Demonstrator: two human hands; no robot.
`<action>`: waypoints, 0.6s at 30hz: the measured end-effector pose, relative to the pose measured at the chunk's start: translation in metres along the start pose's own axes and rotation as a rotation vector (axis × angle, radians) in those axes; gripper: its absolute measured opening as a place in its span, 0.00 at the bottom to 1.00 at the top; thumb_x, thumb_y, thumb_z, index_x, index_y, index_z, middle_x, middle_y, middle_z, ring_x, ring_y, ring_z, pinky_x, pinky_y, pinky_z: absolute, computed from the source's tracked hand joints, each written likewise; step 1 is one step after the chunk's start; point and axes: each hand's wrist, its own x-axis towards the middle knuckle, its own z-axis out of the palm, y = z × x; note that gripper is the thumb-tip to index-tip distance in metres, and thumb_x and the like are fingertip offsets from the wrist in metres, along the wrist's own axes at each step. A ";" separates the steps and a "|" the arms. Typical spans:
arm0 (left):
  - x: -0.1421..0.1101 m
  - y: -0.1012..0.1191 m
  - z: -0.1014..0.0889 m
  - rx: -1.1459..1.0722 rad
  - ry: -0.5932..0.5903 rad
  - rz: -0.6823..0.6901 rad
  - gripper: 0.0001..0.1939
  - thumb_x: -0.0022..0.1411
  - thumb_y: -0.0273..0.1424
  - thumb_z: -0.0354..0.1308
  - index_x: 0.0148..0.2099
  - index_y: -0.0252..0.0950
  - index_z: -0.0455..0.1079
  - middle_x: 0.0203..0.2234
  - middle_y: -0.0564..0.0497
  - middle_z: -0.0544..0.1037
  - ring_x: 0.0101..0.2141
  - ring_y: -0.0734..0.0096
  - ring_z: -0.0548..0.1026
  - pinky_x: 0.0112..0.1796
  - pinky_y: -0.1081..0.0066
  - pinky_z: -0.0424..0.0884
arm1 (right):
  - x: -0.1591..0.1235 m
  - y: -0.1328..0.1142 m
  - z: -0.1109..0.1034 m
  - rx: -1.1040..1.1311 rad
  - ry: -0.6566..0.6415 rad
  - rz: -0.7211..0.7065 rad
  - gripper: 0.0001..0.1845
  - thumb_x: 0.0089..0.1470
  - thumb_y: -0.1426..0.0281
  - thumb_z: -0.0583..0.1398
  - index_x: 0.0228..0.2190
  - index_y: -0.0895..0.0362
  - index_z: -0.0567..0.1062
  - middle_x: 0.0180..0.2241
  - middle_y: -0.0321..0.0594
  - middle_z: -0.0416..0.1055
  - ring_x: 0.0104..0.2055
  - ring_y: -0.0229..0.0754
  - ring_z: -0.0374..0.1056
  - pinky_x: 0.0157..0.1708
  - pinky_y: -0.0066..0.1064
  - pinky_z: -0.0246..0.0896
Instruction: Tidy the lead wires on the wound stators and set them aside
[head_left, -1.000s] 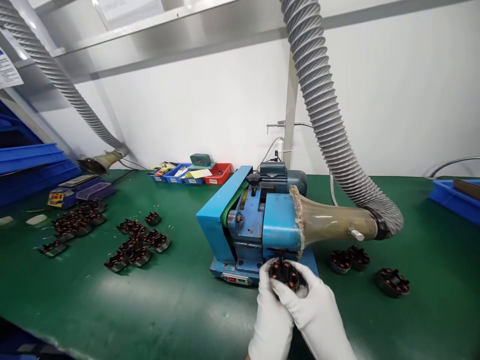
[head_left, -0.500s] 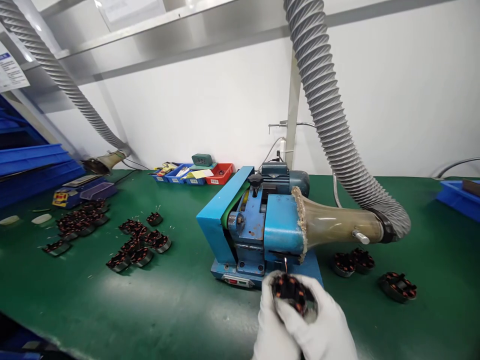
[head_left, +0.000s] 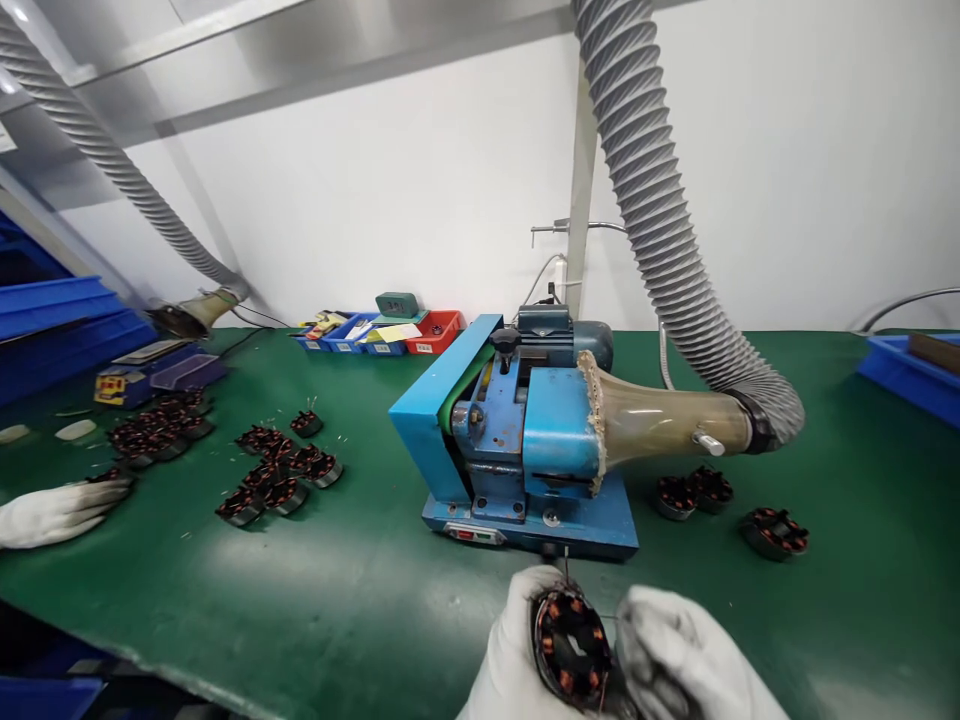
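My left hand (head_left: 504,655), in a white glove, grips a motor stator (head_left: 571,645), a dark ring with copper windings round its inside. The ring is tilted so that its open face shows, and a thin wire lead sticks up from its top edge. Close beside it on the right is my gloved right hand (head_left: 686,655), its fingers curled together and slightly blurred. A fine line, perhaps a wire, runs from the stator toward those fingertips; what they pinch is hidden. Both hands are just in front of the blue belt grinding machine (head_left: 566,430).
Stators (head_left: 774,533) sit right of the machine; two groups of stators (head_left: 281,470) lie on the left. Another person's gloved hand (head_left: 56,512) touches a stator at far left. A grey hose (head_left: 660,220) joins the suction funnel (head_left: 660,420). Small bins (head_left: 435,332) stand behind.
My right hand has come away from the stator to its right. The stator is turned more toward me in my left hand. Another person's hand has appeared at far left.
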 end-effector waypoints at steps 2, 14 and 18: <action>-0.003 -0.001 -0.002 -0.092 -0.056 -0.080 0.33 0.32 0.20 0.64 0.44 0.41 0.63 0.29 0.54 0.76 0.30 0.65 0.76 0.33 0.70 0.71 | 0.001 -0.006 -0.004 0.240 0.045 -0.101 0.21 0.44 0.53 0.63 0.16 0.55 0.66 0.13 0.25 0.52 0.14 0.29 0.45 0.13 0.22 0.46; 0.015 -0.033 0.005 -0.314 -0.150 -0.005 0.27 0.30 0.32 0.72 0.38 0.39 0.72 0.33 0.48 0.78 0.37 0.55 0.76 0.39 0.62 0.73 | 0.016 -0.008 0.016 0.240 0.155 -0.208 0.09 0.36 0.67 0.71 0.19 0.58 0.79 0.19 0.34 0.72 0.19 0.30 0.64 0.19 0.18 0.61; 0.004 -0.018 0.005 -0.189 -0.049 0.082 0.35 0.24 0.19 0.68 0.41 0.43 0.70 0.40 0.51 0.75 0.40 0.56 0.73 0.41 0.66 0.71 | 0.022 -0.019 0.003 0.599 0.236 -0.285 0.12 0.32 0.68 0.72 0.24 0.55 0.79 0.22 0.30 0.73 0.21 0.27 0.65 0.20 0.13 0.62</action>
